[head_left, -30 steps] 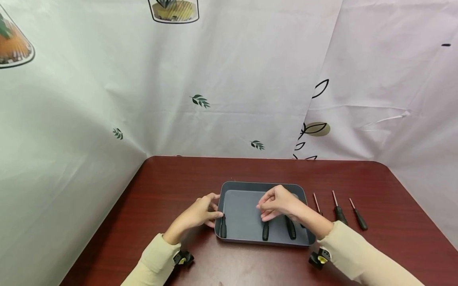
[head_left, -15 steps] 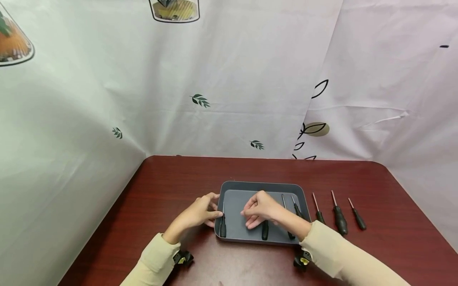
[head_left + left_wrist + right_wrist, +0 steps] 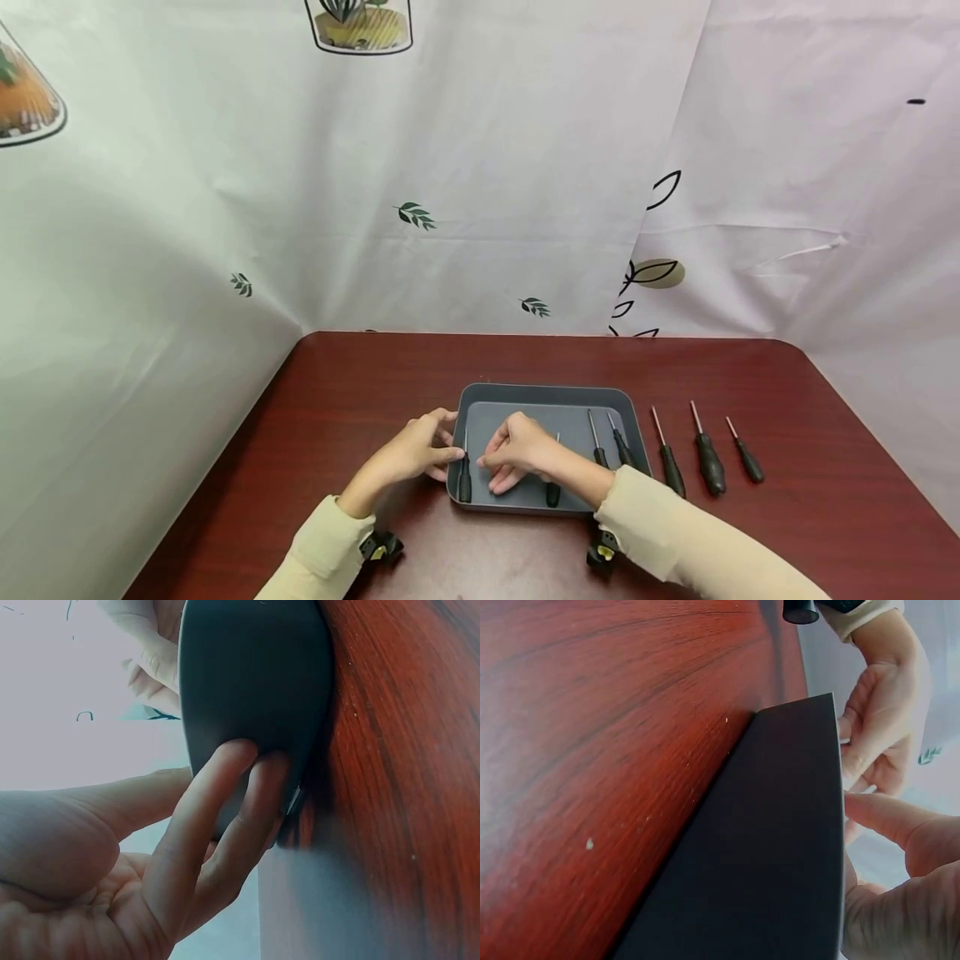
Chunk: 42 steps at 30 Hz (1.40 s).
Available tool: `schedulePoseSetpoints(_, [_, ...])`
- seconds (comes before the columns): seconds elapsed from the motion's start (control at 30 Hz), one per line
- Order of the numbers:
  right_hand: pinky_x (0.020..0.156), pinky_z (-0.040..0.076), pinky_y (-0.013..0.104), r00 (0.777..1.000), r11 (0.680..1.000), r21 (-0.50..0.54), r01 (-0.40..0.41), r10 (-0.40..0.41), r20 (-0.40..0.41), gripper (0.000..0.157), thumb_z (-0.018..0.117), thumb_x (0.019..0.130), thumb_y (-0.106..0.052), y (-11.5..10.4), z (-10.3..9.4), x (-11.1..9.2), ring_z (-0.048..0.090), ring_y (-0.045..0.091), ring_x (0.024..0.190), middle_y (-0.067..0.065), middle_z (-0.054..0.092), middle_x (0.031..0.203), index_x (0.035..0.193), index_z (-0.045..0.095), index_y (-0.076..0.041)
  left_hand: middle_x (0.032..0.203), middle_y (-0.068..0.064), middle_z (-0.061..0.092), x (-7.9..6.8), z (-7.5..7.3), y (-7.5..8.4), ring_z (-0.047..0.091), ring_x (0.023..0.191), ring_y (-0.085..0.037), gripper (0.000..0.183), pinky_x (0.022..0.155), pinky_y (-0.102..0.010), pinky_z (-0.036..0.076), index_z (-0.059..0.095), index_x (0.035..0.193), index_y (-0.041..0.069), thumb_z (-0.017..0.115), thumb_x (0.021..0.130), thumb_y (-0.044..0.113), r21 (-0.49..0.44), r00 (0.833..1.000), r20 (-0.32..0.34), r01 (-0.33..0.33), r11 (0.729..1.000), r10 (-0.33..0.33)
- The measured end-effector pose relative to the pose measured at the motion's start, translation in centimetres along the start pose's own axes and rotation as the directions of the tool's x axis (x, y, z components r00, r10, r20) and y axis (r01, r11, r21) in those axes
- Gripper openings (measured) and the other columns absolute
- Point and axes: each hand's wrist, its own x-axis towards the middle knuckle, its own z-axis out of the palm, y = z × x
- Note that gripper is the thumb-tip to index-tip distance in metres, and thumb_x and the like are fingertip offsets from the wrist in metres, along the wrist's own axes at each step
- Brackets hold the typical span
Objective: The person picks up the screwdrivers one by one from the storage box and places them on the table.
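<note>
My left hand (image 3: pixel 416 450) grips the left end of a dark grey tray (image 3: pixel 551 393), thumb over the rim and fingers against the outer wall (image 3: pixel 255 682). Beside that thumb, a screwdriver (image 3: pixel 465 482) with a black handle lies along the tray's left side. My right hand (image 3: pixel 517 454) hovers over the tray's left half, fingers loosely bent, with nothing seen in them. It is just right of that screwdriver. Another screwdriver (image 3: pixel 552 495) lies partly under the right wrist. In the right wrist view, the tray wall hides the fingertips.
Two more screwdrivers lie in the tray's right part, one (image 3: pixel 600 456) beside the other (image 3: pixel 623 450). On the dark red table (image 3: pixel 390 375), right of the tray, are three screwdrivers: one close to it (image 3: pixel 672 471), a thicker one (image 3: pixel 710 467) and a shorter one (image 3: pixel 748 462).
My right hand has moved left across the tray, from above the middle screwdriver toward the one at the left side, uncovering the right-hand screwdrivers. My left hand keeps its grip on the tray.
</note>
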Motion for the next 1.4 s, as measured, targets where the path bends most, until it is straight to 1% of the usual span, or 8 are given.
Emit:
schedulePoseSetpoints(0.23, [0.056, 0.062, 0.037, 1.0, 1.0, 0.015, -0.009, 0.009, -0.014, 0.007, 0.07, 0.083, 0.01, 0.2, 0.6, 0.6, 0.067, 0.021, 0.05, 0.028, 0.066, 0.068, 0.08, 0.064, 0.01, 0.096, -0.018, 0.066, -0.2, 0.0, 0.1, 0.07, 0.066, -0.028, 0.063, 0.056, -0.037, 0.062, 0.036, 0.14, -0.018, 0.071, 0.091, -0.001, 0.004, 1.0, 0.002, -0.012, 1.0, 0.012])
schedulePoseSetpoints(0.5, [0.056, 0.062, 0.037, 1.0, 1.0, 0.015, -0.007, 0.007, -0.024, 0.007, 0.071, 0.082, 0.01, 0.5, 1.0, 0.8, 0.069, 0.028, 0.053, 0.021, 0.065, 0.067, 0.08, 0.065, 0.011, 0.097, -0.018, 0.066, -0.2, -0.1, -0.1, 0.071, 0.067, -0.029, 0.063, 0.055, -0.038, 0.062, 0.035, 0.141, -0.018, 0.07, 0.091, -0.002, -0.009, 1.0, 0.007, -0.016, 1.0, 0.016])
schedulePoseSetpoints(0.67, [0.055, 0.062, 0.036, 1.0, 1.0, 0.005, -0.009, 0.009, -0.026, 0.007, 0.072, 0.082, 0.01, 0.5, 1.3, 0.9, 0.07, 0.029, 0.054, 0.019, 0.064, 0.066, 0.081, 0.065, 0.012, 0.097, -0.017, 0.066, -0.2, -0.1, -0.2, 0.071, 0.066, -0.024, 0.062, 0.056, -0.036, 0.062, 0.036, 0.14, -0.019, 0.07, 0.092, -0.001, 0.003, 0.999, 0.017, -0.027, 1.0, 0.027])
schedulePoseSetpoints(0.83, [0.054, 0.061, 0.035, 1.0, 1.0, -0.01, -0.003, 0.003, -0.023, 0.008, 0.073, 0.082, 0.009, 0.6, 1.6, 1.1, 0.07, 0.031, 0.055, 0.024, 0.065, 0.067, 0.08, 0.066, 0.012, 0.097, -0.017, 0.066, -0.2, -0.2, -0.2, 0.07, 0.063, -0.019, 0.061, 0.056, -0.033, 0.062, 0.035, 0.139, -0.02, 0.07, 0.092, 0.001, 0.01, 0.999, 0.028, -0.044, 0.999, 0.043])
schedulePoseSetpoints(1.0, [0.054, 0.061, 0.036, 1.0, 1.0, -0.015, 0.002, -0.003, -0.025, 0.008, 0.074, 0.082, 0.009, 0.6, 2.0, 1.2, 0.07, 0.034, 0.056, 0.027, 0.066, 0.068, 0.08, 0.067, 0.013, 0.097, -0.016, 0.066, -0.1, 0.0, -0.5, 0.07, 0.064, -0.022, 0.061, 0.057, -0.034, 0.062, 0.036, 0.139, -0.019, 0.07, 0.093, 0.001, 0.028, 0.999, 0.024, -0.036, 0.999, 0.035])
schedulePoseSetpoints(1.17, [0.053, 0.061, 0.035, 0.999, 1.0, -0.013, -0.005, 0.005, -0.037, 0.007, 0.073, 0.082, 0.01, 0.5, 2.2, 1.2, 0.07, 0.031, 0.054, 0.027, 0.066, 0.065, 0.08, 0.067, 0.013, 0.096, -0.016, 0.067, 0.0, 0.1, -0.5, 0.07, 0.067, -0.023, 0.06, 0.057, -0.033, 0.062, 0.037, 0.139, -0.019, 0.069, 0.093, 0.001, 0.043, 0.999, 0.022, -0.038, 0.998, 0.037])
schedulePoseSetpoints(1.4, [0.053, 0.061, 0.036, 0.999, 1.0, -0.014, -0.006, 0.005, -0.047, 0.006, 0.073, 0.081, 0.012, 0.4, 2.5, 1.4, 0.07, 0.031, 0.054, 0.027, 0.066, 0.065, 0.081, 0.068, 0.014, 0.098, -0.017, 0.067, 0.0, 0.0, -0.4, 0.071, 0.066, -0.024, 0.06, 0.057, -0.034, 0.062, 0.035, 0.14, -0.019, 0.069, 0.093, 0.0, 0.026, 0.999, 0.022, -0.028, 0.999, 0.028])
